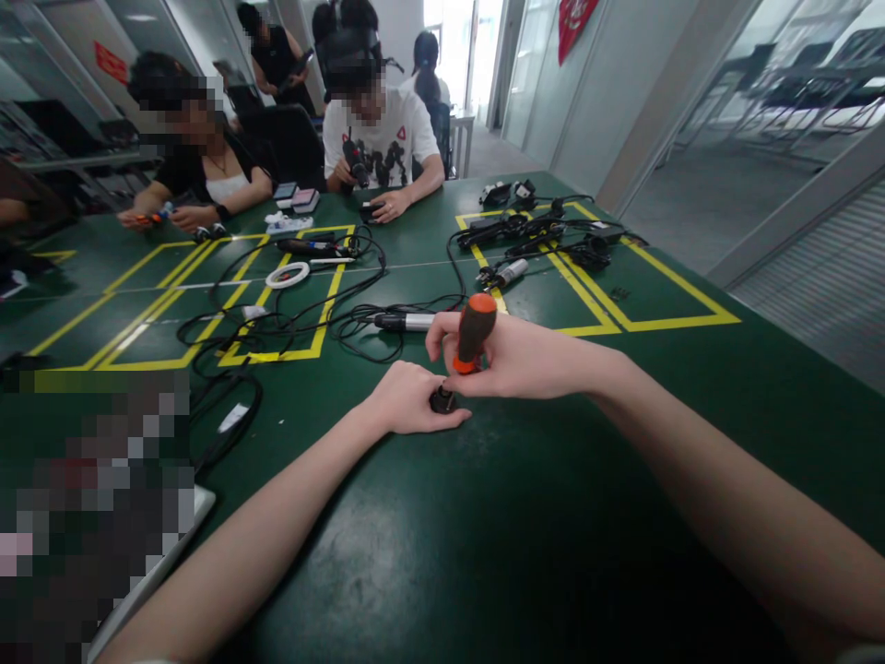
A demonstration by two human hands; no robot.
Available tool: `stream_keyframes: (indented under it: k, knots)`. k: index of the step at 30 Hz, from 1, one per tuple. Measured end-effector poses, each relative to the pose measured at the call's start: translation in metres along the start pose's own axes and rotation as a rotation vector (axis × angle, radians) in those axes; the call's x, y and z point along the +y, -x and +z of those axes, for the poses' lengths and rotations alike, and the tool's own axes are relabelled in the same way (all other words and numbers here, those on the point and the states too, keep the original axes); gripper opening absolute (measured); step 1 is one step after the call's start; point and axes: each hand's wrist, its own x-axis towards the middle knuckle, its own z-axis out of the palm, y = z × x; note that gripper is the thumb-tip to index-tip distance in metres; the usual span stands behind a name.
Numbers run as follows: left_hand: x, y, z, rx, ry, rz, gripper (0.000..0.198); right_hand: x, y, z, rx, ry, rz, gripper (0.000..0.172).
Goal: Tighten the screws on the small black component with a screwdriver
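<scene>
My right hand (515, 360) is closed around a screwdriver (477, 330) with an orange and dark grey handle. The handle leans a little to the right, and the lower end points down at a small dark round part (442, 399). Against the green table, my left hand (407, 398) grips that part between thumb and fingers. Whether the screwdriver's tip sits in a screw is hidden by my fingers. Just behind my hands lies a silver and black cylindrical tool (407, 322) with a cable.
Tangled black cables (277, 323) spread over the left middle of the green table (553, 516). Black adapters (532, 231) and a silver tool (512, 272) lie at back right. A white tape ring (288, 275) is farther left. A co-worker (380, 138) across the table holds a dark power tool (355, 159).
</scene>
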Motion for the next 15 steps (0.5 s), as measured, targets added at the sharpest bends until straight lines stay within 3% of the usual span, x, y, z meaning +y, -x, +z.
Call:
stream_keyframes:
  k: [8, 15]
  knots:
    - [-0.003, 0.002, 0.003, 0.048, 0.053, -0.015, 0.046, -0.004, -0.001, 0.003, -0.035, 0.003, -0.004, 0.032]
    - [-0.006, 0.001, 0.007, 0.064, 0.036, 0.008, 0.06, 0.011, -0.002, 0.007, -0.029, -0.027, -0.022, 0.006]
